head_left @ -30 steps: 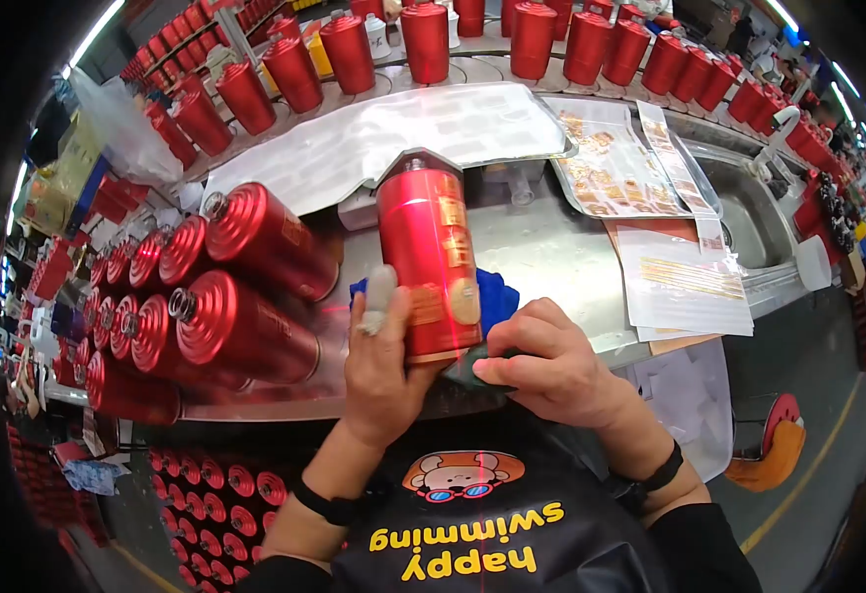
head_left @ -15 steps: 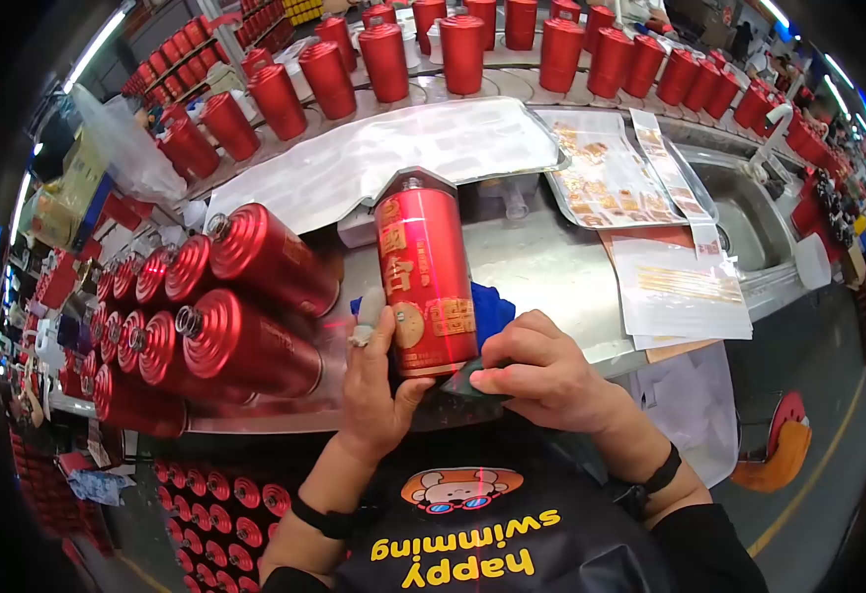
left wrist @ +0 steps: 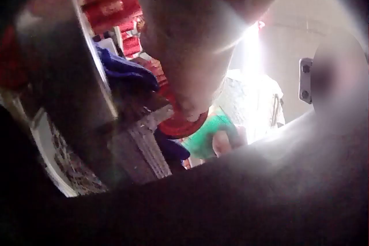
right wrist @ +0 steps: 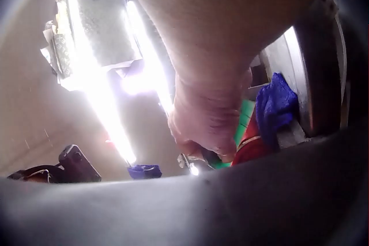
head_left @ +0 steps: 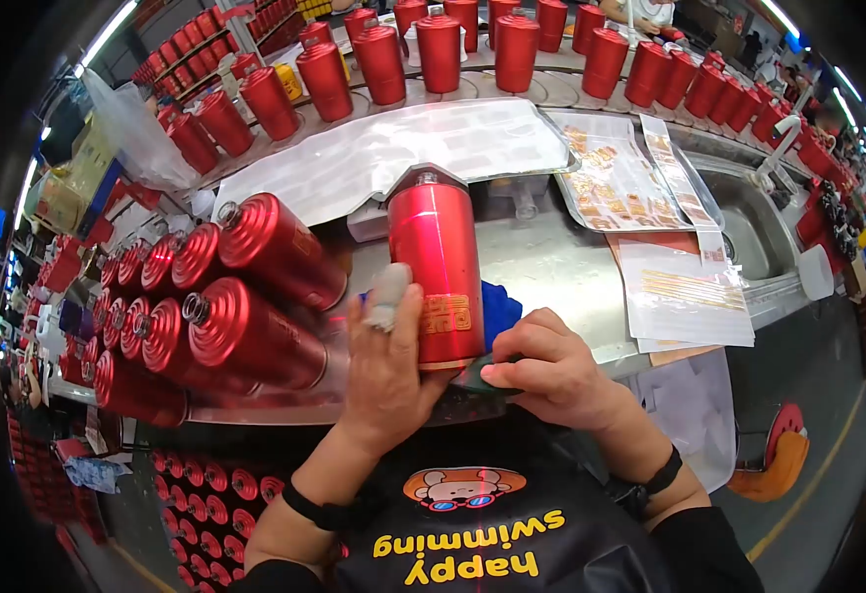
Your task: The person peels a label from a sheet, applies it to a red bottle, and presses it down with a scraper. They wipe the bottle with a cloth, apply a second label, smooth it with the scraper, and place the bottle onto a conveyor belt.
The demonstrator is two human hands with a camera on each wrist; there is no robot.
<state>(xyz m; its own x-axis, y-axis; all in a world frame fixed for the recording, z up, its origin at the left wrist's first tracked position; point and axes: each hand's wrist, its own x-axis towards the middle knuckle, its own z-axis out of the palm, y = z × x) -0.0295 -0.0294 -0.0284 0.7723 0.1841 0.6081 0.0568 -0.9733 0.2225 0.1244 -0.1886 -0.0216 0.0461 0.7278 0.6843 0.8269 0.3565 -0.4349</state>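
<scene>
By btl (head_left: 438, 252), RH (head_left: 559, 374) pinches grn pc (head_left: 478, 377).

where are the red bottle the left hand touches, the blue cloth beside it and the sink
Red bottle (head_left: 438, 272): head view, middle of its side.
Blue cloth (head_left: 500, 312): head view, its right part.
Sink (head_left: 755, 235): head view, bare basin.

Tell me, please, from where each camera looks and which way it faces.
Head: worn on the head, facing forward and down at the red bottle; the left hand, right hand and both forearms show.
Left wrist: worn on that wrist, facing along the left hand toward the green piece; the hand looms dark from the top.
Right wrist: worn on that wrist, facing along the right hand, which fills the upper middle.
Shared: both wrist views show the green piece and blue cloth.
</scene>
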